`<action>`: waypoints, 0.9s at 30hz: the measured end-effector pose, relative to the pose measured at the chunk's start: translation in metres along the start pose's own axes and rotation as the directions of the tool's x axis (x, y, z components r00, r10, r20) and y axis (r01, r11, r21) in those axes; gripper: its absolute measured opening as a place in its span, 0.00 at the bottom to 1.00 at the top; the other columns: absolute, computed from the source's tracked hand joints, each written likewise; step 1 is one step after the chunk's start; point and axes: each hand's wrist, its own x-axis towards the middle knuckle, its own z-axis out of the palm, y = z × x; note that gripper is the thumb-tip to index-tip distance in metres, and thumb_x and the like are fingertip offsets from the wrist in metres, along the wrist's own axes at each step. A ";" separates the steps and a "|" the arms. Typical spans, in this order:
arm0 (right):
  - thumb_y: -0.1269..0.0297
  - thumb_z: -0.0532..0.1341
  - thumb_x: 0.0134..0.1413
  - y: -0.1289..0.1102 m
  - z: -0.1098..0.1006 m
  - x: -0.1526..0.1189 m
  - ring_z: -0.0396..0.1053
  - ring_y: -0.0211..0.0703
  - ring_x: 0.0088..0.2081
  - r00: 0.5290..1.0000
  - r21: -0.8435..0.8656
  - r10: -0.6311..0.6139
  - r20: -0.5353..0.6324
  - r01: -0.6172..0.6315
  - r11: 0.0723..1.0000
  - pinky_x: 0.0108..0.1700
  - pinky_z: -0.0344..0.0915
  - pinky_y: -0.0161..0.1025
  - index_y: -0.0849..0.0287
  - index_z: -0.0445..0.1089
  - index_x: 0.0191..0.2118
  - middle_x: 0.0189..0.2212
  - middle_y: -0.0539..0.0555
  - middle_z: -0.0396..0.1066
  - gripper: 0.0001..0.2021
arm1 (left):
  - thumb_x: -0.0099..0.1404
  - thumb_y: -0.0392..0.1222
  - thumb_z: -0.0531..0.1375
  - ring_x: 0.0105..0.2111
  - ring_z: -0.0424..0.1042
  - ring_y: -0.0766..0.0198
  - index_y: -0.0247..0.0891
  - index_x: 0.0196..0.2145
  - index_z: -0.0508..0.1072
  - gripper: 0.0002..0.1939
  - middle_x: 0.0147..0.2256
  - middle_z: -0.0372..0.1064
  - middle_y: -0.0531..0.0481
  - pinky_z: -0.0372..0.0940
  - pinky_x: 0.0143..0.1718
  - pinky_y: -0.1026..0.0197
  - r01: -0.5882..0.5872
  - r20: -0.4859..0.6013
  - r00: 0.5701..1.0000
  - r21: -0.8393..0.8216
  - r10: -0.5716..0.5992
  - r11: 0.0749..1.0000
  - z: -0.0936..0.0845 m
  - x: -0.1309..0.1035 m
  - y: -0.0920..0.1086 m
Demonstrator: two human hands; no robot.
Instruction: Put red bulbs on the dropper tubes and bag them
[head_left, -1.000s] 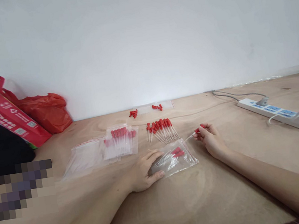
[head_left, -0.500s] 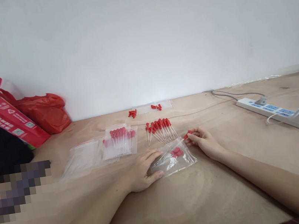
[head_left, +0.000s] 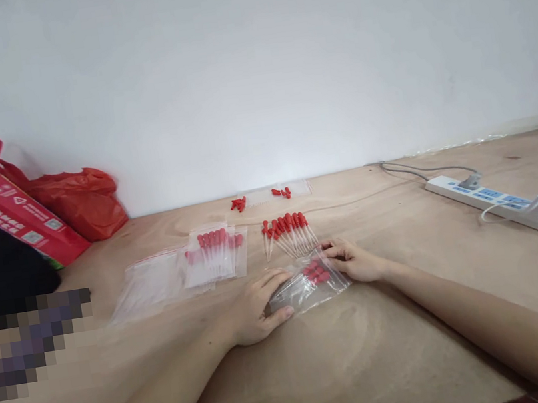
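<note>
A clear zip bag (head_left: pixel 296 298) lies on the table between my hands, with several red-bulbed droppers (head_left: pixel 317 273) inside, their bulbs toward the right end. My left hand (head_left: pixel 259 304) grips the bag's left end, thumb on the near side and fingers on the far side. At the bag's right, open end, my right hand (head_left: pixel 351 260) is closed, its fingertips at the mouth by the end of a red dropper bulb; the plastic partly hides what they pinch. Just beyond the bag, loose red-bulbed droppers (head_left: pixel 290 228) lie fanned in a row.
Filled zip bags (head_left: pixel 214 257) and a stack of flat bags (head_left: pixel 152 283) lie at left. Farther back are bags with small red bulbs (head_left: pixel 281 193). A white power strip (head_left: pixel 496 201) with cables is at right; red shopping bags (head_left: pixel 82 202) and a black item (head_left: pixel 1 268) at far left.
My right hand has moved left to the bag's mouth, and the dropper it held has slid in among the others. My left hand has stayed in place.
</note>
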 end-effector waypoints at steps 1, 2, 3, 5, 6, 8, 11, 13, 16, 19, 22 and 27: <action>0.56 0.61 0.43 0.000 -0.003 0.002 0.65 0.44 0.40 1.000 0.018 0.003 0.027 -0.003 1.000 0.45 0.60 0.42 0.56 0.74 0.26 0.37 0.53 0.68 0.10 | 0.61 0.48 0.53 0.56 0.52 0.55 0.41 0.55 0.55 0.26 0.56 0.53 0.46 0.50 0.55 0.50 0.000 0.000 1.000 -0.004 0.000 1.000 0.000 0.000 0.000; 0.55 0.60 0.43 0.000 -0.007 0.006 0.66 0.42 0.37 0.999 0.023 0.026 0.031 -0.027 0.999 0.42 0.61 0.41 0.57 0.73 0.25 0.34 0.53 0.69 0.11 | 0.61 0.48 0.53 0.56 0.52 0.55 0.41 0.55 0.55 0.25 0.56 0.52 0.46 0.50 0.55 0.50 -0.003 0.001 1.000 -0.008 0.003 1.000 0.001 0.000 -0.001; 0.55 0.59 0.43 0.002 -0.011 0.012 0.66 0.41 0.33 0.997 0.012 0.078 -0.010 -0.078 0.997 0.38 0.63 0.40 0.58 0.72 0.24 0.30 0.53 0.69 0.12 | 0.61 0.47 0.53 0.56 0.52 0.55 0.41 0.55 0.56 0.25 0.56 0.52 0.46 0.50 0.55 0.50 -0.008 0.000 1.000 -0.012 0.008 1.000 0.001 0.000 -0.002; 0.56 0.59 0.43 0.006 -0.015 0.028 0.64 0.37 0.25 0.956 -0.026 0.219 -0.195 -0.228 0.973 0.30 0.62 0.36 0.60 0.68 0.23 0.22 0.49 0.66 0.11 | 0.61 0.47 0.53 0.56 0.52 0.56 0.41 0.54 0.57 0.24 0.56 0.52 0.46 0.50 0.56 0.50 -0.023 -0.002 1.000 -0.018 0.023 1.000 0.002 0.000 -0.003; 0.57 0.59 0.42 0.009 -0.016 0.038 0.62 0.35 0.22 0.914 -0.044 0.274 -0.299 -0.300 0.953 0.27 0.60 0.34 0.60 0.66 0.23 0.19 0.48 0.64 0.10 | 0.61 0.47 0.53 0.56 0.52 0.56 0.41 0.54 0.58 0.24 0.56 0.53 0.45 0.50 0.55 0.51 -0.029 -0.002 1.000 -0.018 0.029 0.999 0.002 0.000 -0.004; 0.58 0.60 0.40 0.015 -0.015 0.060 0.61 0.35 0.22 0.866 -0.058 0.306 -0.395 -0.356 0.933 0.25 0.58 0.33 0.60 0.65 0.27 0.20 0.47 0.63 0.10 | 0.61 0.47 0.53 0.56 0.53 0.56 0.40 0.53 0.59 0.24 0.56 0.53 0.44 0.50 0.55 0.51 -0.038 0.000 0.999 -0.013 0.038 0.999 0.003 -0.001 -0.005; 0.59 0.63 0.36 0.020 -0.005 0.088 0.62 0.35 0.24 0.841 -0.059 0.325 -0.433 -0.386 0.920 0.26 0.58 0.32 0.60 0.64 0.32 0.23 0.48 0.64 0.15 | 0.60 0.47 0.54 0.56 0.53 0.55 0.38 0.53 0.59 0.24 0.56 0.54 0.44 0.51 0.55 0.51 -0.043 0.000 0.999 -0.004 0.043 0.999 0.003 -0.001 -0.006; 0.61 0.65 0.33 0.021 0.002 0.101 0.63 0.35 0.26 0.828 -0.045 0.350 -0.437 -0.409 0.912 0.27 0.59 0.32 0.60 0.63 0.33 0.24 0.49 0.66 0.17 | 0.60 0.47 0.54 0.56 0.53 0.55 0.39 0.53 0.59 0.24 0.55 0.54 0.44 0.51 0.55 0.51 -0.043 -0.004 0.999 0.000 0.043 0.999 0.002 0.000 -0.005; 0.63 0.66 0.30 0.022 0.009 0.111 0.64 0.36 0.26 0.801 -0.014 0.404 -0.441 -0.457 0.890 0.26 0.59 0.31 0.60 0.64 0.32 0.26 0.49 0.67 0.17 | 0.60 0.46 0.54 0.56 0.53 0.55 0.39 0.53 0.59 0.24 0.56 0.53 0.45 0.51 0.55 0.51 -0.053 0.003 0.999 0.011 0.053 0.999 0.002 0.000 -0.005; 0.66 0.65 0.29 0.023 0.009 0.114 0.64 0.36 0.24 0.765 0.022 0.462 -0.449 -0.507 0.862 0.24 0.57 0.31 0.60 0.65 0.28 0.23 0.49 0.67 0.13 | 0.61 0.47 0.54 0.56 0.52 0.55 0.39 0.54 0.58 0.25 0.56 0.52 0.45 0.51 0.55 0.50 -0.057 0.016 0.998 0.024 0.057 0.998 0.002 0.000 -0.007; 0.68 0.65 0.30 0.025 0.007 0.113 0.62 0.35 0.22 0.742 0.080 0.500 -0.446 -0.523 0.848 0.22 0.55 0.31 0.60 0.65 0.24 0.18 0.48 0.65 0.09 | 0.61 0.48 0.54 0.56 0.52 0.56 0.39 0.54 0.58 0.24 0.56 0.53 0.44 0.51 0.55 0.51 -0.061 0.011 0.998 0.029 0.061 0.998 0.004 0.000 -0.009; 0.71 0.63 0.34 0.027 0.005 0.111 0.57 0.33 0.17 0.718 0.273 0.539 -0.439 -0.465 0.842 0.18 0.52 0.31 0.59 0.64 0.22 0.14 0.46 0.61 0.06 | 0.60 0.47 0.54 0.56 0.53 0.57 0.39 0.54 0.58 0.24 0.56 0.53 0.44 0.51 0.55 0.52 -0.062 0.003 0.998 0.014 0.062 0.998 0.006 0.000 -0.010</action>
